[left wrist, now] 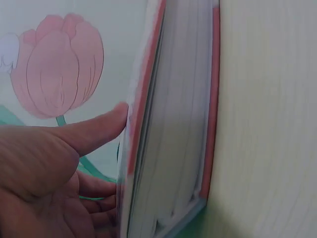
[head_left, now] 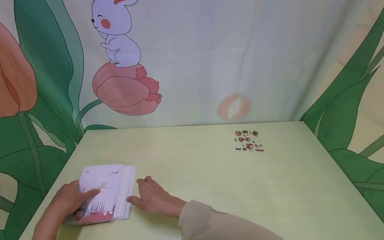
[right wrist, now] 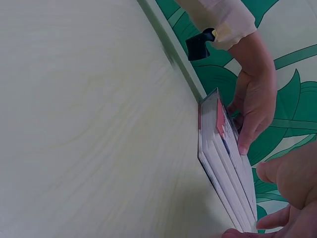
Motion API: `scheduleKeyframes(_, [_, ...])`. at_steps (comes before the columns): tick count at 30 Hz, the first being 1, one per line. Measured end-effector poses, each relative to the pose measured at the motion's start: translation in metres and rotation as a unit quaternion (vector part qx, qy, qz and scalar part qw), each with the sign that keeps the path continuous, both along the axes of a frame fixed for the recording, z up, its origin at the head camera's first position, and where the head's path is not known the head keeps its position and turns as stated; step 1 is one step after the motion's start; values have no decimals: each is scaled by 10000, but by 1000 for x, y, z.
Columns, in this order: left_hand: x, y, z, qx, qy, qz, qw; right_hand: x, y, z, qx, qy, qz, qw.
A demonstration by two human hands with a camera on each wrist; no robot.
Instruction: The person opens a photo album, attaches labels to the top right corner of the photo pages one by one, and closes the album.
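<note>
A thick book lies at the left front of the table, with a pale face up, small print and a pink band at its near end. Its page edges show staggered between two red-edged covers in the left wrist view. My left hand holds its left side, the thumb laid over the upper face; the other fingers are partly hidden. By the book's right edge is my right hand, thumb and fingers spread apart and holding nothing. The thumb tip is close to the page edges; whether it touches them I cannot tell.
A group of small stickers or cut-outs, mostly red, lies at the back right of the pale table. Behind the table hangs a cloth printed with tulips, leaves and a rabbit. My right sleeve crosses the front edge.
</note>
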State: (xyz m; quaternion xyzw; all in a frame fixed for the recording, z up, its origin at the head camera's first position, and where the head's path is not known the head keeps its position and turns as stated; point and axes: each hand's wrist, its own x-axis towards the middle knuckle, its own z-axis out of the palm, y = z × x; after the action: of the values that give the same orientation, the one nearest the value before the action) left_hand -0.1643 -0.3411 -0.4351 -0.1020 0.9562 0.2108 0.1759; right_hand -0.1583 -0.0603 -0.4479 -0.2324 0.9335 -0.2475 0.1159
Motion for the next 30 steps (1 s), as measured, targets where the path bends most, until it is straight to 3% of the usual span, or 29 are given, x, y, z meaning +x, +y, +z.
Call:
scheduleKeyframes(6, [1, 29, -4, 288, -188, 244, 9991, 0, 3, -2, -38, 74, -92, 9999])
scheduleKeyframes(11, [1, 45, 0, 289, -283, 210, 9990, -1, 5, -2, 48, 111, -211, 9997])
scheduleKeyframes(19, [-1, 49, 6, 250, -208, -13, 9995, -5, 7, -5, 397, 415, -233, 9981])
scheduleKeyframes(30, [-6, 49, 1, 522, -371, -91, 9979, -12, 19, 1, 513, 167, -168, 9984])
